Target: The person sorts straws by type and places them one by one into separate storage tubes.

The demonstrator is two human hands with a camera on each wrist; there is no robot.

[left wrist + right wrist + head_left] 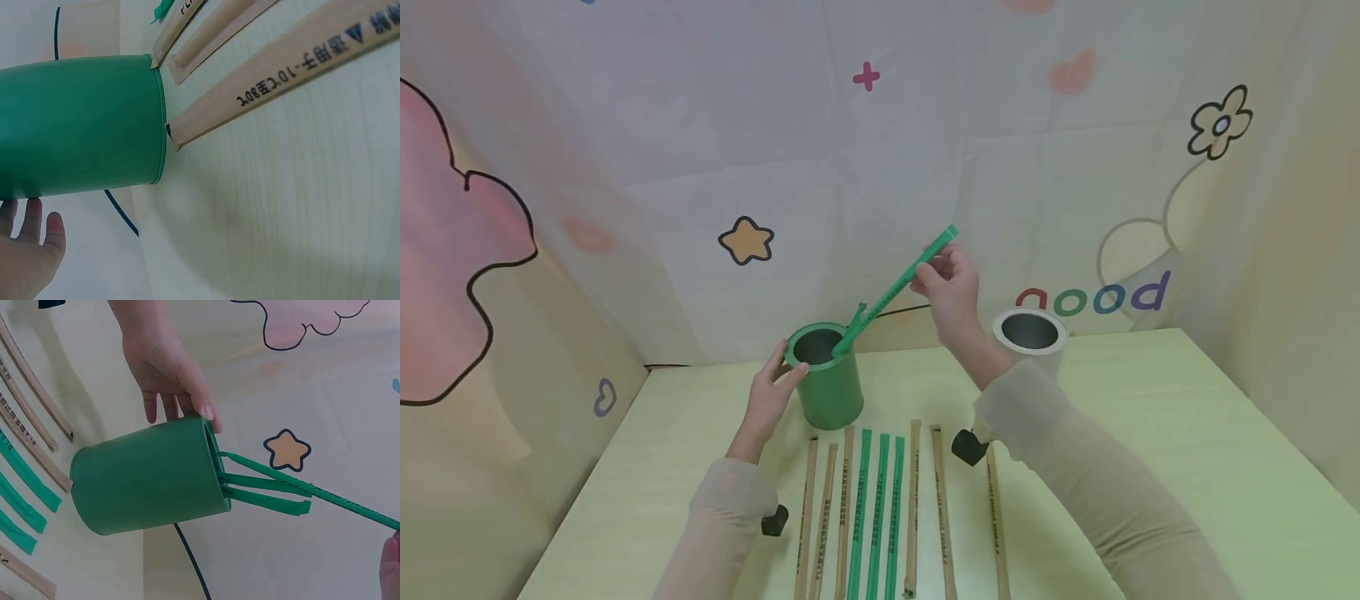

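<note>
A green cylindrical cup (831, 392) stands toward the back of the table. My left hand (771, 400) steadies it on the left, thumb and fingertips at its rim. Between thumb and fingers, my right hand (951, 292) pinches a green-wrapped drinking straw (895, 290) near its upper end. That straw slants down leftward, its lower end at the cup's mouth. In the right wrist view, two other green straws (269, 500) stick out of the cup. The right fingertips (392, 556) show only at that view's edge.
In front of the cup lie green wrapped straws (877, 508) in a row, with brown paper-wrapped straws (913, 508) on both sides. A white cup (1060, 343) stands at the back right, partly behind the right forearm. A printed cloth (820, 167) hangs behind the table (1157, 400).
</note>
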